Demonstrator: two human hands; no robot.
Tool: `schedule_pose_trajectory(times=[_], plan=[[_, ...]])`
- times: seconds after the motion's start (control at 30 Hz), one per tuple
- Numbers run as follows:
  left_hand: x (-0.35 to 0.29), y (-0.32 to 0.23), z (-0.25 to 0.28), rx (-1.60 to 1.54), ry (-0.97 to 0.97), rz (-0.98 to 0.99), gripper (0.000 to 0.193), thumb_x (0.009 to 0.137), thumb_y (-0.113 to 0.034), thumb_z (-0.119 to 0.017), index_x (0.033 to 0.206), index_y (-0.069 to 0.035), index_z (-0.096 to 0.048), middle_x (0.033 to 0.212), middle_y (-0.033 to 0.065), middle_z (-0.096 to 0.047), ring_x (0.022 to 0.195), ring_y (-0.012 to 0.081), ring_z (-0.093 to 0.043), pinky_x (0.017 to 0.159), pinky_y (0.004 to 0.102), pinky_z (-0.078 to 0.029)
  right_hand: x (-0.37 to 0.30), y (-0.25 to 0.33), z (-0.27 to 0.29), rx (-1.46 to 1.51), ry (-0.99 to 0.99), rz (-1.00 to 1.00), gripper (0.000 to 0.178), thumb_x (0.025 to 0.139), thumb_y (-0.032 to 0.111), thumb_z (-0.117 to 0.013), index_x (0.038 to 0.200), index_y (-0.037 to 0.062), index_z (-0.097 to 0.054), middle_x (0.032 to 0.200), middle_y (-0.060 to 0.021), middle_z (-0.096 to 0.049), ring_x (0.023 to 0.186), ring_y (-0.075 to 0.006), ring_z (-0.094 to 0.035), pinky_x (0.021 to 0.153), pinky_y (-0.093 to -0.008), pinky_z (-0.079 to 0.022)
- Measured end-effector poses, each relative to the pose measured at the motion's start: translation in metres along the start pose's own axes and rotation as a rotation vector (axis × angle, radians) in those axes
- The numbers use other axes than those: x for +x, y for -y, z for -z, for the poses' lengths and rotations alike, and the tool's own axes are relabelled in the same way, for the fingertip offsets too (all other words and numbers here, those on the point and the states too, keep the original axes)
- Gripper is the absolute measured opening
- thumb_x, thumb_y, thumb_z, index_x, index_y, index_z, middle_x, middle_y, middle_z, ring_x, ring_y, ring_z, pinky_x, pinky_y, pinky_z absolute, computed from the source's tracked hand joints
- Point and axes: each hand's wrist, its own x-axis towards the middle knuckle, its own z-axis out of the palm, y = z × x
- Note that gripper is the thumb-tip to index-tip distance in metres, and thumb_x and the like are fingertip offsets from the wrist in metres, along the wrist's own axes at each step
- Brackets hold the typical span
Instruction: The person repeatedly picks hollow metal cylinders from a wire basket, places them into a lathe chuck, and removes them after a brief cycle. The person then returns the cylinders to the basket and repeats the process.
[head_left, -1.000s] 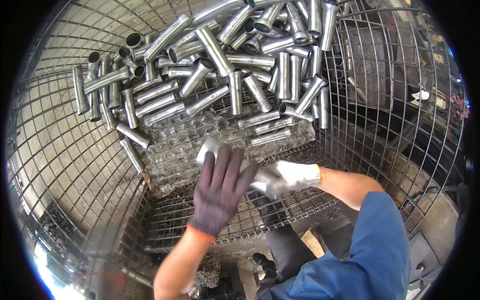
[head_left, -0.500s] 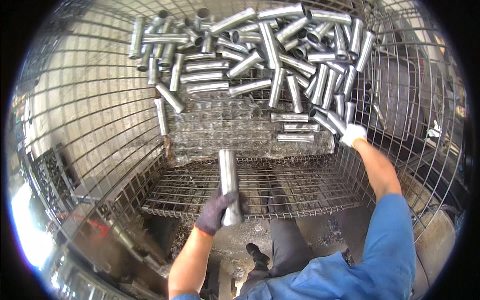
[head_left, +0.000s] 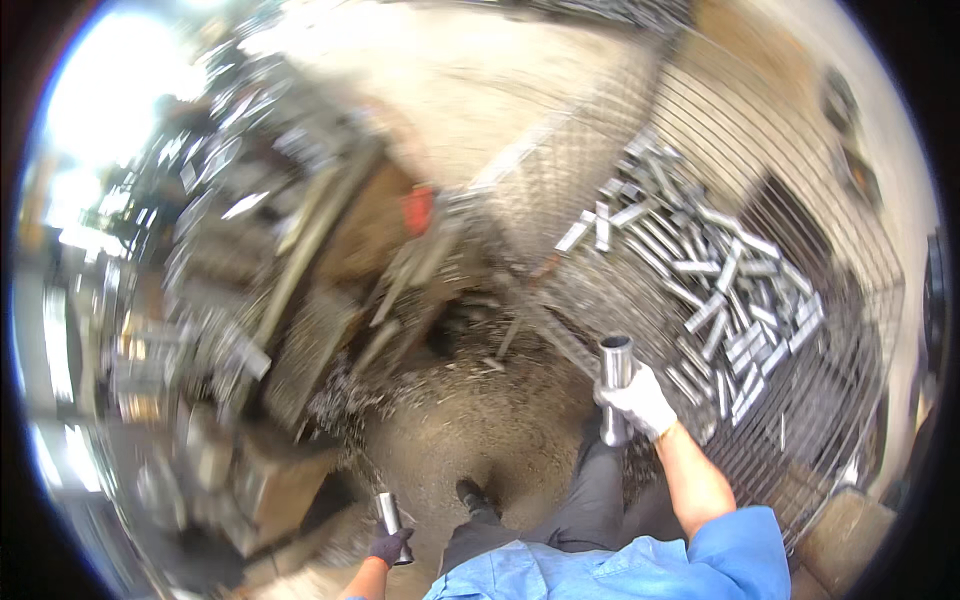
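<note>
My right hand (head_left: 638, 400), in a white glove, is closed around a shiny metal tube (head_left: 616, 372). That tube stands nearly upright, its open upper end showing, just outside the near side of a wire cage. Low on the left, my left hand (head_left: 391, 545) in a dark glove grips another metal tube (head_left: 389, 512), which points up with its flared end at the bottom. A loose heap of similar metal tubes (head_left: 720, 275) lies inside the wire cage (head_left: 850, 330) to the right.
Blurred machinery with an angled metal frame (head_left: 300, 280) fills the left, with a red part (head_left: 417, 210) on its far side. Dirty floor (head_left: 450, 425) strewn with metal bits lies around my feet. A pale floor (head_left: 420, 60) stretches beyond.
My view has swung left, away from the cage. My right hand has taken a tube out of the cage. My left hand still holds its tube, now lower and farther left.
</note>
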Motion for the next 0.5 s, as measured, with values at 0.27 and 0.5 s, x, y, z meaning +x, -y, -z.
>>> schedule_pose_trajectory(times=[0.27, 0.5], plan=[[-0.028, 0.268, 0.116, -1.171, -0.508, -0.012, 0.046, 0.088, -0.001, -0.070, 0.122, -0.009, -0.041, 0.086, 0.0114, -0.059, 0.063, 0.0259, -0.063, 0.052, 0.0433, -0.056, -0.134, 0.113, -0.344, -0.584, 0.230, 0.094, 0.052, 0.072, 0.023, -0.090, 0.117, 0.0077, -0.071, 0.106, -0.0091, -0.076, 0.098, -0.0212, -0.073, 0.092, -0.0384, -0.058], [-0.073, 0.244, 0.300, -1.517, -0.731, -0.488, 0.056, 0.080, 0.001, -0.074, 0.130, -0.004, -0.048, 0.096, 0.0093, -0.064, 0.080, 0.0235, -0.067, 0.073, 0.0379, -0.060, -0.173, 0.296, -0.580, -1.093, 0.411, 1.164, 0.027, 0.075, 0.013, -0.082, 0.100, 0.0067, -0.073, 0.084, -0.0113, -0.076, 0.079, -0.0226, -0.076, 0.078, -0.0362, -0.062]])
